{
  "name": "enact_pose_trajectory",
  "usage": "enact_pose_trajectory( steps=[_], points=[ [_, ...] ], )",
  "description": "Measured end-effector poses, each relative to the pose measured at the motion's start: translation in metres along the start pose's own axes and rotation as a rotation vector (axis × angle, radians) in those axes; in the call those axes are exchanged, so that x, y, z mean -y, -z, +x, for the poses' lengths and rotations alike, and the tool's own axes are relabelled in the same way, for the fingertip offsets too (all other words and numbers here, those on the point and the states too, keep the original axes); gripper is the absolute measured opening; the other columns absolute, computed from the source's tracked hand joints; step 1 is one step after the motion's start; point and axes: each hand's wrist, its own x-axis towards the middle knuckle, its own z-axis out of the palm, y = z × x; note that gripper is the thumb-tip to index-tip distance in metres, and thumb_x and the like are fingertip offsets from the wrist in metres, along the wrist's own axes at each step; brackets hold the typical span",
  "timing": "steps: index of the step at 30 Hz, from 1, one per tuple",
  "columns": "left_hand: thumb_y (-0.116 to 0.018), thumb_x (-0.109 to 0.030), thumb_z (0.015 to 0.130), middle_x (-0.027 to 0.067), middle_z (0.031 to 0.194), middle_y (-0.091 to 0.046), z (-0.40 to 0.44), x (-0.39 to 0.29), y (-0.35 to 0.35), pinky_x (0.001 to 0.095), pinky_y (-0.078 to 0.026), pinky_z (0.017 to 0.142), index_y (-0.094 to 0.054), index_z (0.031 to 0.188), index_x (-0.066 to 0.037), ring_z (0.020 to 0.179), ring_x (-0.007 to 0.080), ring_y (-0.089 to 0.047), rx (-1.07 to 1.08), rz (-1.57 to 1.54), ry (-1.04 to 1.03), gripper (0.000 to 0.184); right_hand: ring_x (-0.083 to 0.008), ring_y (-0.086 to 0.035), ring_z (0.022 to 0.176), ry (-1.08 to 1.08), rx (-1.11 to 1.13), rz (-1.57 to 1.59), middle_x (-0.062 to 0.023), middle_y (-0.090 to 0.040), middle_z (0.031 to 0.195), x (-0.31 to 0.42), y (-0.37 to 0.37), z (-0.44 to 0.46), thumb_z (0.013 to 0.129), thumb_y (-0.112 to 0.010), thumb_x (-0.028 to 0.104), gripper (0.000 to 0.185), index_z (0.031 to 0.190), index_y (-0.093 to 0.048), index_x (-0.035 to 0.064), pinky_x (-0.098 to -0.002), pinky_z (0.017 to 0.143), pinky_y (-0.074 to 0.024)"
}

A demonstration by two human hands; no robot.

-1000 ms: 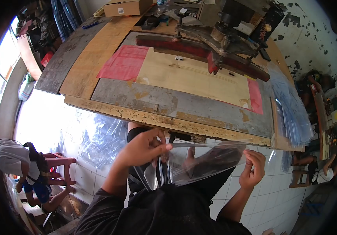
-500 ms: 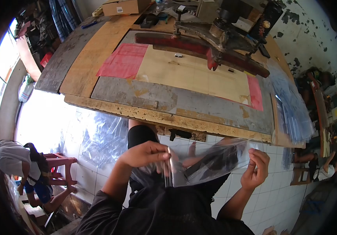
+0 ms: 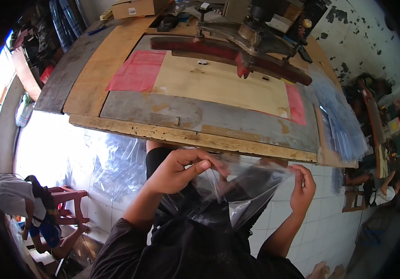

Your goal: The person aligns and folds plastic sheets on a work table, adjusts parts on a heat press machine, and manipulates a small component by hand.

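Observation:
Between my hands, over my lap and just below the table's front edge, hangs a clear plastic sheet (image 3: 251, 190), creased and see-through. My left hand (image 3: 181, 171) grips its left part, the thumb on the near side and some fingers showing through the plastic. At the other end, my right hand (image 3: 303, 188) pinches the sheet's upper right corner between thumb and fingers. Folds run down from my left hand. Whether the sheet is one layer or an open bag, I cannot tell.
A press with a red bar (image 3: 200, 48) stands over a cream board (image 3: 223, 86) with red ends on the worktable (image 3: 162, 131). Clear plastic sheets (image 3: 341, 118) lie stacked at the right edge; more plastic (image 3: 118, 165) lies on the floor. Seated people (image 3: 18, 195) are at both sides.
My left hand has moved up and right, its fingers now further over the sheet. My right hand has risen slightly. The sheet has shifted upward and its folds have changed.

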Motion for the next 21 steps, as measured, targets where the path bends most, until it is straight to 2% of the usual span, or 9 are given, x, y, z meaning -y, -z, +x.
enact_pose_trajectory(
  steps=[3, 4, 6, 8, 11, 13, 16, 18, 21],
  points=[
    [-0.055, -0.007, 0.109, 0.0140, 0.108, -0.079, 0.002, -0.009, -0.005, 0.0316, -0.057, 0.095, -0.068, 0.124, 0.007, 0.102, 0.0212, -0.075, -0.002, 0.039, 0.080, 0.025, -0.0258, -0.064, 0.123, 0.055, -0.130, -0.027, -0.0147, -0.072, 0.124, 0.002, -0.013, 0.003, 0.107, -0.059, 0.020, 0.030, 0.125, -0.068, -0.0023, -0.0386, 0.110, -0.0450],
    [-0.055, -0.007, 0.109, 0.0140, 0.108, -0.079, 0.003, -0.013, -0.008, 0.0316, -0.057, 0.095, -0.068, 0.124, 0.007, 0.102, 0.0212, -0.075, 0.002, 0.036, 0.087, 0.025, -0.0258, -0.064, 0.123, 0.047, -0.132, -0.029, -0.0147, -0.072, 0.124, 0.006, -0.015, 0.002, 0.107, -0.059, 0.020, 0.030, 0.125, -0.068, -0.0023, -0.0386, 0.110, -0.0450],
    [-0.058, -0.007, 0.107, 0.0129, 0.106, -0.080, 0.006, -0.019, -0.017, 0.0315, -0.059, 0.092, -0.070, 0.122, 0.007, 0.100, 0.0199, -0.076, 0.001, 0.046, 0.213, 0.023, -0.0280, -0.063, 0.127, 0.295, -0.051, 0.159, -0.0154, -0.069, 0.132, 0.032, -0.026, 0.001, 0.102, -0.068, 0.029, 0.042, 0.128, -0.066, -0.0041, -0.0412, 0.111, -0.0450],
    [-0.061, -0.008, 0.106, 0.0126, 0.105, -0.080, 0.013, -0.025, -0.028, 0.0315, -0.059, 0.090, -0.071, 0.121, 0.005, 0.098, 0.0201, -0.077, 0.021, 0.116, 0.263, 0.022, -0.0332, -0.061, 0.130, 0.351, 0.172, 0.251, -0.0185, -0.067, 0.135, 0.062, -0.039, 0.001, 0.094, -0.077, 0.040, 0.058, 0.128, -0.065, -0.0052, -0.0441, 0.111, -0.0452],
    [-0.066, -0.007, 0.102, 0.0123, 0.105, -0.080, 0.017, -0.028, -0.037, 0.0316, -0.060, 0.087, -0.073, 0.120, 0.001, 0.096, 0.0197, -0.078, 0.053, 0.321, 0.304, 0.021, -0.0356, -0.064, 0.126, 0.384, 0.290, 0.095, -0.0180, -0.070, 0.131, 0.092, -0.058, 0.005, 0.087, -0.084, 0.036, 0.060, 0.131, -0.065, -0.0004, -0.0456, 0.109, -0.0474],
    [-0.069, -0.005, 0.099, 0.0122, 0.107, -0.080, 0.017, -0.028, -0.035, 0.0317, -0.059, 0.086, -0.074, 0.119, -0.001, 0.096, 0.0192, -0.078, 0.063, 0.461, 0.297, 0.021, -0.0337, -0.069, 0.116, 0.368, 0.357, 0.067, -0.0145, -0.073, 0.124, 0.081, -0.072, 0.005, 0.085, -0.085, 0.024, 0.052, 0.130, -0.068, 0.0043, -0.0428, 0.101, -0.0521],
    [-0.071, -0.005, 0.096, 0.0136, 0.105, -0.079, 0.013, -0.019, -0.028, 0.0366, -0.059, 0.085, -0.075, 0.118, -0.003, 0.095, 0.0279, -0.077, 0.107, 0.681, 0.119, 0.023, -0.0303, -0.072, 0.104, 0.269, 0.429, 0.166, -0.0106, -0.075, 0.114, 0.080, -0.073, 0.004, 0.085, -0.084, 0.012, 0.045, 0.128, -0.070, 0.0072, -0.0393, 0.090, -0.0541],
    [-0.072, -0.012, 0.095, 0.0160, 0.088, -0.073, 0.009, -0.013, -0.028, 0.0445, -0.055, 0.073, -0.074, 0.115, -0.006, 0.084, 0.0380, -0.071, 0.094, 0.755, 0.041, 0.021, -0.0296, -0.072, 0.100, 0.297, 0.413, 0.194, -0.0108, -0.075, 0.111, 0.077, -0.079, 0.004, 0.086, -0.083, 0.011, 0.043, 0.127, -0.071, 0.0066, -0.0388, 0.087, -0.0537],
    [-0.073, -0.011, 0.094, 0.0144, 0.085, -0.072, 0.009, -0.010, -0.029, 0.0454, -0.055, 0.072, -0.074, 0.112, -0.007, 0.081, 0.0369, -0.071, 0.080, 0.778, 0.001, 0.019, -0.0286, -0.072, 0.092, 0.342, 0.369, 0.201, -0.0102, -0.076, 0.103, 0.068, -0.084, -0.001, 0.087, -0.082, 0.010, 0.041, 0.126, -0.072, 0.0062, -0.0375, 0.082, -0.0527]
  ],
)
